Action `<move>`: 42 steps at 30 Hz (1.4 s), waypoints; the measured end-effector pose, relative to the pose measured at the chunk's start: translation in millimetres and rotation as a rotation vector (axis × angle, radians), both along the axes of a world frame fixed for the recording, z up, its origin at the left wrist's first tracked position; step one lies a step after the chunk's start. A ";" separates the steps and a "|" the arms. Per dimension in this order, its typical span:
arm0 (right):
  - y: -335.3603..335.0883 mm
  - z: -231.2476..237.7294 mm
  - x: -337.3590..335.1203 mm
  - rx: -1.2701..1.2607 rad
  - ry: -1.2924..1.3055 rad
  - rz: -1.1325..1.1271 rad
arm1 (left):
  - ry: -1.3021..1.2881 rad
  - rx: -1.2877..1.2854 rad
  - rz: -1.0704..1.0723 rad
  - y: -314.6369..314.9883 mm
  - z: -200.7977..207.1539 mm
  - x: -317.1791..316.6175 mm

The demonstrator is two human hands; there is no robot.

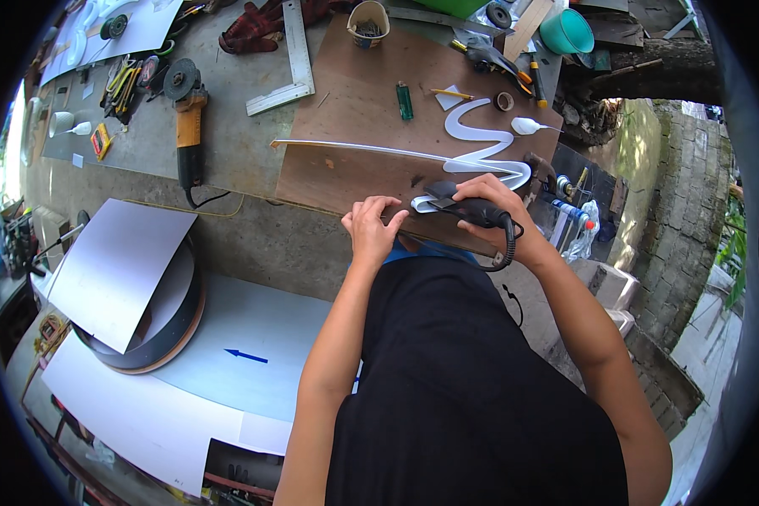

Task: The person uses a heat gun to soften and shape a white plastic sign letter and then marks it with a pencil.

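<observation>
My right hand (499, 207) is wrapped round a black corded power tool (481, 212), its flat head pointing left at the near edge of a brown board (337, 173). Under that head a small white rounded piece (424, 204) shows in part; the tool hides the rest. Just left of it, my left hand (371, 226) rests at the board's edge, thumb and forefinger apart with nothing visible between them. Beyond the hands lies a wavy white cut-out letter shape (481, 135). A long thin strip (363, 149) runs across the board to it.
An angle grinder (188, 126) and a metal square (299, 67) lie on the table. Around the board are a green lighter (405, 101), a pencil (452, 94), a tape roll (503, 101), a white squeeze bottle (527, 126) and a teal bucket (567, 32). White sheets (122, 270) stand lower left.
</observation>
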State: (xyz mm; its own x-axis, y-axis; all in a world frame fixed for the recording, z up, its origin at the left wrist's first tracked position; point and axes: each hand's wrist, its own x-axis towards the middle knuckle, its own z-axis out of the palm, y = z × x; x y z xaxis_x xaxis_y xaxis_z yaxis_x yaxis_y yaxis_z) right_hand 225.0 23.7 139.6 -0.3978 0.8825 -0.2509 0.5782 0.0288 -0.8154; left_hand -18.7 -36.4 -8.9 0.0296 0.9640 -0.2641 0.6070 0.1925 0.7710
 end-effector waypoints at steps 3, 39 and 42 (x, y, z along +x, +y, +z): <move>-0.9 0.7 -2.4 -0.005 0.029 -0.062 | -0.001 -0.002 -0.002 -0.3 -0.1 0.0; -7.6 2.0 -1.0 0.014 0.070 -0.097 | 0.046 -0.064 0.038 5.6 8.9 13.0; -11.3 3.6 -5.1 0.029 0.046 -0.119 | 0.055 -0.059 0.052 4.2 4.6 15.9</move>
State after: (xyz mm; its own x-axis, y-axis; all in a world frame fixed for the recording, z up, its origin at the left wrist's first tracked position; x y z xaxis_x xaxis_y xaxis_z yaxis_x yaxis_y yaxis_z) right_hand 219.9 12.4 143.1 -0.3000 0.9309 -0.2083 0.5412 -0.0137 -0.8408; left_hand -2.8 -32.2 -4.3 -0.0366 0.9465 -0.3207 0.6361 0.2695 0.7230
